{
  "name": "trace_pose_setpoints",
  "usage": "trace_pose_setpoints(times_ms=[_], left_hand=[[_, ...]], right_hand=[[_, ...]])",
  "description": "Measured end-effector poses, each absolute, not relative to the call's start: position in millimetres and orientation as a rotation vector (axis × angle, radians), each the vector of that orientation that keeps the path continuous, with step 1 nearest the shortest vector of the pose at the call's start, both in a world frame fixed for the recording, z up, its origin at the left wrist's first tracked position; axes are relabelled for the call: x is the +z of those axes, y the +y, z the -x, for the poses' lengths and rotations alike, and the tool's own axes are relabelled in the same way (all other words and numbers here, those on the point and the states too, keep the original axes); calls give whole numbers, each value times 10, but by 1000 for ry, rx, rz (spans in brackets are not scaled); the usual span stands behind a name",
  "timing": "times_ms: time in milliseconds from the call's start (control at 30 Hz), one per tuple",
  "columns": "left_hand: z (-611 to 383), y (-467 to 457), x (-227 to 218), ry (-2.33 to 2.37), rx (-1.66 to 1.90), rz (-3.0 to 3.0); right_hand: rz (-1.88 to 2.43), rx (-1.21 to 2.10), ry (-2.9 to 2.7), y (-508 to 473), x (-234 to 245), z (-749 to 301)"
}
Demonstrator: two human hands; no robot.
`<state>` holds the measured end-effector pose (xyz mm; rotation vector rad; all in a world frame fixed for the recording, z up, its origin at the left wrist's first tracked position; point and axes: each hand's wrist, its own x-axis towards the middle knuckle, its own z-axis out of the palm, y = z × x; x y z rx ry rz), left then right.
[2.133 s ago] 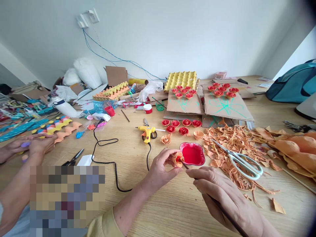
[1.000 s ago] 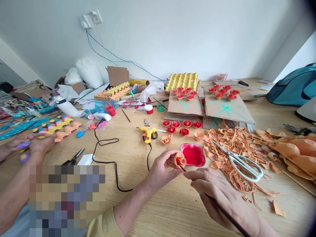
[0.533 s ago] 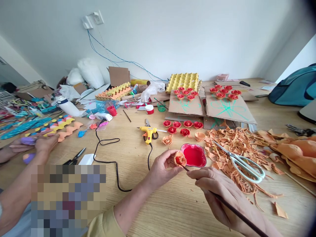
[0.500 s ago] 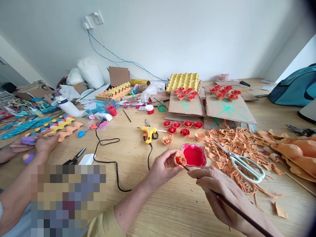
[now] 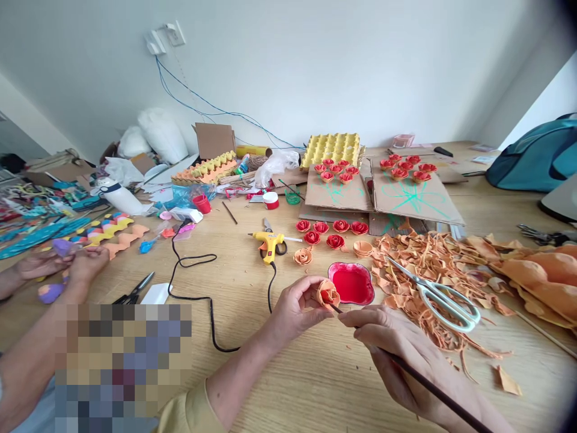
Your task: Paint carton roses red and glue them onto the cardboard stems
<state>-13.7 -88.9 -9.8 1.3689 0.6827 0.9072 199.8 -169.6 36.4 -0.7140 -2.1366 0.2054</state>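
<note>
Wood-topped desk against a pale wall, cluttered left end. Far left: co-worker's hands at a purple piece, second purple-and-orange piece just below. Multicolour egg-carton strip beside them, white bottle tilted behind. Black scissors nearer, then red cup further back. Yellow glue gun lies mid-desk over another pair of scissors, cord trailing toward the wearer.

Left hand: fingers pinched round an orange rose, held up off the desk at the near-left edge of the paint dish; red shows between its petals. Six red roses and one orange one sit behind, orange cup to their right. Right hand: fingers closed on a dark paintbrush, front end at the rose, bristles hard to make out.

Back: two cardboard panels with red roses and green lines. Right: orange scraps heaped, pale-handled scissors on top, orange egg tray, teal bag behind.
</note>
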Motion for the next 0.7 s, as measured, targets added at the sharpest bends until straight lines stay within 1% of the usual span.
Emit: trace_pose_setpoints(times_ms=[233,467,700], left_hand=[[141,-863,-100,728,930,-1362],[129,-850,-101,733,968,-1376],[143,-847,-107,777,974,-1488]], right_hand=[[808,156,-1994,-1696,344,-2155],[1164,-47,-1936,-1546,267,-2186],[1221,-71,-1902,-1492,183,-2164]])
